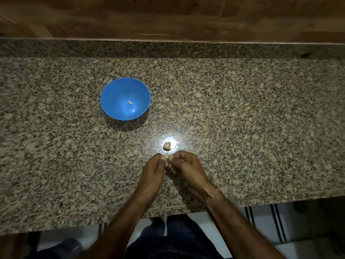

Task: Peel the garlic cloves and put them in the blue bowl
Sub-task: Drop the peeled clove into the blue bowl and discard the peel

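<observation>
Head view, the only one supplied. We note a speckled granite countertop [242, 109] running the width of the frame, with a wooden wall panel [168, 15] behind it, dim and soft in detail.

The blue bowl [125, 99] stands on the counter, left of centre and well apart from the hands. Inside it lies one small pale peeled garlic clove [130, 102]; a faint fleck beside it is too small to identify.

A garlic piece with skin on [167, 146] rests on the counter in a bright patch of reflected light, just beyond the fingertips and not touched by them.

The left hand [153, 171] and right hand [183, 165] meet at the fingertips, both pinched closed on a small pale clove [166, 157]. Most of it is hidden by the fingers; we cannot tell how much skin remains. A pale band [214, 193] circles the right wrist.

Below the counter edge the scene is dark: dark trousers [177, 240] and a light floor are made out, little else. Both forearms are cut off by the lower edge of the frame.
</observation>
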`<action>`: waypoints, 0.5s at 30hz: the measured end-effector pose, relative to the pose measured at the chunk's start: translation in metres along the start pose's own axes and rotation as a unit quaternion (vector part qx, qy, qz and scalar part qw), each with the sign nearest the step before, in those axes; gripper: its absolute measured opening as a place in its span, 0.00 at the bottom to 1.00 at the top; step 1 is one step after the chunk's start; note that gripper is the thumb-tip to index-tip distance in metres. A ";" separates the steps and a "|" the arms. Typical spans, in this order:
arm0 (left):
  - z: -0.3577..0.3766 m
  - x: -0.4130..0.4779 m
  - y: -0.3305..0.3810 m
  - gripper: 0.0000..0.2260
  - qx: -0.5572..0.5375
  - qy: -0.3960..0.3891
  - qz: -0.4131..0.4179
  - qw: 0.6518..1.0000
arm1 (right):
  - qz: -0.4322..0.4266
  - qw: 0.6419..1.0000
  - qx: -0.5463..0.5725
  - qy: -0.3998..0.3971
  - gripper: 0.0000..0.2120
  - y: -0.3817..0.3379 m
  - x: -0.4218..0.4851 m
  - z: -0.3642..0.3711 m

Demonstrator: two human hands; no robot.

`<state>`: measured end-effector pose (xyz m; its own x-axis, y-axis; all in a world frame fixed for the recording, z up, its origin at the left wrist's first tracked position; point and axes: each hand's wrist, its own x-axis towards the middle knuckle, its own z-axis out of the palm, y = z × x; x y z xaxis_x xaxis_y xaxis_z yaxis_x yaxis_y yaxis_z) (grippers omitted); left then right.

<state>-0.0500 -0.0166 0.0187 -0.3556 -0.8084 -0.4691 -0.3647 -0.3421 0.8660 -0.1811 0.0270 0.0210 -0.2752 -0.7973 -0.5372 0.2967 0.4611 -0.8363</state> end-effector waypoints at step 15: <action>-0.012 0.003 0.003 0.06 0.010 0.067 0.063 0.996 | -0.115 0.979 -0.167 0.029 0.05 0.008 0.000 -0.007</action>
<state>-0.0418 -0.0254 0.0219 -0.2819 -0.9017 -0.3277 -0.3416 -0.2249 0.9126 -0.1855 0.0336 0.0136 -0.3539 -0.8759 -0.3279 -0.0924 0.3816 -0.9197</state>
